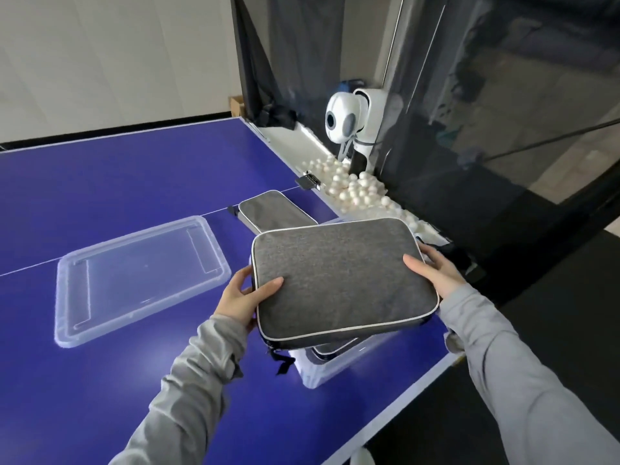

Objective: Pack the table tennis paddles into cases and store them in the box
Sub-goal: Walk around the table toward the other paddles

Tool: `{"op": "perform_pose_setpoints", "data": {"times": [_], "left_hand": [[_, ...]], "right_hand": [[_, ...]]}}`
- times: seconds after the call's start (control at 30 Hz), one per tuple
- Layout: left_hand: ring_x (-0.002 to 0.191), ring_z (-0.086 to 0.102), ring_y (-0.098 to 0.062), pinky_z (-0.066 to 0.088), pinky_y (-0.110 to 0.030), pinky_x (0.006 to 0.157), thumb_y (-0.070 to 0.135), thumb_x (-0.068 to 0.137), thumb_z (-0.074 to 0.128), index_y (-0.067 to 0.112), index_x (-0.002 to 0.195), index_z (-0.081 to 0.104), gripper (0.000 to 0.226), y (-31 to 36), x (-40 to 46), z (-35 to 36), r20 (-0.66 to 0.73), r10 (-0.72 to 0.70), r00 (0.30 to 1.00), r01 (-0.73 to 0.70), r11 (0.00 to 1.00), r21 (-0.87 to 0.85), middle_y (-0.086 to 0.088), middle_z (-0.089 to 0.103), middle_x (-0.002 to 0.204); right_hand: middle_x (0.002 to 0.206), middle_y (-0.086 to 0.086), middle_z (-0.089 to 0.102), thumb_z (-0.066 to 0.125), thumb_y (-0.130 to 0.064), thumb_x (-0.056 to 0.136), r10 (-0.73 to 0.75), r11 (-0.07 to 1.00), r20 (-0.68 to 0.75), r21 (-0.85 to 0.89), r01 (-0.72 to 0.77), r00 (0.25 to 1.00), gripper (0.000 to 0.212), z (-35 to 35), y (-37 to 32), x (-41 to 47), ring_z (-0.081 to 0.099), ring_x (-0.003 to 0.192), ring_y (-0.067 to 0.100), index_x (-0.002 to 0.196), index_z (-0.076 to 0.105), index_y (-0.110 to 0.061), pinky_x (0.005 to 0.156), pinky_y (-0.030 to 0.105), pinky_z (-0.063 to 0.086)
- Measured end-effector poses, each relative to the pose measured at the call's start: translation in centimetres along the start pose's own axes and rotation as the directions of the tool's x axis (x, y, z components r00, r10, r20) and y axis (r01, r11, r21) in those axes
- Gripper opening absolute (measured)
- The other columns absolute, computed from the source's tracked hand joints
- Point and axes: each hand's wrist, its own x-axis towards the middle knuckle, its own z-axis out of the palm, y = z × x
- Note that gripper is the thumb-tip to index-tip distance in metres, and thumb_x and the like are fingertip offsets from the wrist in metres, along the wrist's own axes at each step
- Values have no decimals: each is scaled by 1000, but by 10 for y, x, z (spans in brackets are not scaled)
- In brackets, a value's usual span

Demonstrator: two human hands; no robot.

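**Zipped case held over the box, ready to go in**

While the grey case (342, 280) is held flat and level in the air, it sits directly above the clear box (339, 367) at the near right edge of the surface (100, 182), hiding most of the box's opening. Its zip looks closed along the near edge, with a dark pull tab hanging from the near left corner, so I judge a paddle is already inside, though none is visible. The left hand (243, 298) grips the case's left short side, thumb on top and fingers curled underneath; the right hand (436, 271) grips the far right corner the same way. Holding both ends keeps the case level, probably so it can drop squarely through the opening. Under its near edge, part of another grey case (330, 349) shows inside the box, so this one would stack on top.

Beyond the box, a third grey case (275, 213) lies flat on the surface near the right edge, beside the white centre line. The box's clear lid (141, 280) rests apart to the left, leaving the box open for loading.

Off the right edge, a trough holds many white balls (355, 189), with a white ball machine (352, 119) standing behind them against dark netting.
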Motion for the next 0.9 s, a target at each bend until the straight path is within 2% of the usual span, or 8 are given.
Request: {"op": "perform_pose_setpoints", "data": {"times": [0.2, 0.27, 0.37, 0.43, 0.53, 0.63, 0.7, 0.9], "left_hand": [[86, 66, -30, 50, -50, 89, 13, 59, 84, 20, 123, 56, 71, -22, 39, 74, -157, -32, 987, 15, 994, -110, -12, 70, 101], [88, 65, -30, 52, -47, 84, 12, 61, 82, 19, 123, 56, 68, -29, 45, 88, -207, -58, 977, 30, 990, -135, -13, 68, 105], [79, 64, -23, 56, -33, 60, 11, 73, 76, 20, 119, 57, 50, -38, 50, 99, -304, -83, 949, 41, 989, -141, -8, 66, 96], [77, 63, -19, 54, -33, 62, 12, 77, 72, 21, 116, 59, 41, -43, 53, 102, -365, -103, 925, 59, 990, -129, -3, 67, 89], [79, 61, -16, 50, -44, 80, 12, 79, 73, 21, 113, 59, 38, -53, 58, 101, -431, -143, 891, 117, 989, -85, -1, 65, 90], [79, 60, -15, 49, -41, 80, 13, 79, 73, 20, 119, 56, 44, -65, 63, 102, -462, -178, 869, 177, 983, -46, -4, 65, 97], [78, 61, -19, 50, -37, 75, 9, 78, 74, 17, 123, 54, 51, -72, 67, 103, -487, -182, 854, 192, 981, -30, -8, 65, 101], [93, 61, -28, 50, -43, 91, 1, 67, 81, 6, 129, 47, 71, -93, 82, 97, -554, -176, 813, 274, 957, 97, -19, 61, 117]], "right_hand": [[111, 14, 62, 64, -10, 84, 50, 997, 145, -62, -42, 988, 44, -48, -17, 90, 61, 96, 26, 126, 51, -9, 88, 37, 50], [102, 12, 64, 64, -10, 83, 84, 993, 208, -93, -66, 974, 42, -53, -20, 115, 63, 86, 23, 124, 52, -13, 78, 31, 55], [89, 3, 66, 64, -9, 83, 130, 986, 294, -134, -94, 947, 40, -53, -15, 144, 66, 68, 11, 120, 52, -19, 55, 17, 53], [89, 3, 65, 67, -11, 81, 154, 980, 329, -174, -100, 932, 41, -50, -6, 160, 67, 65, 8, 120, 53, -19, 53, 17, 52], [102, 7, 65, 70, -16, 79, 193, 962, 374, -255, -99, 907, 47, -46, 9, 179, 65, 83, 18, 123, 53, -20, 71, 27, 53], [118, 7, 60, 71, -16, 79, 205, 942, 379, -328, -76, 902, 48, -45, 28, 192, 59, 101, 21, 122, 52, -20, 87, 32, 47], [119, 3, 58, 74, -18, 77, 224, 915, 378, -400, -60, 898, 55, -45, 43, 194, 57, 104, 20, 126, 50, -20, 93, 33, 46], [113, 3, 61, 80, -19, 71, 296, 838, 375, -543, -50, 879, 64, -44, 77, 194, 60, 102, 21, 126, 48, -17, 94, 35, 47]]}}
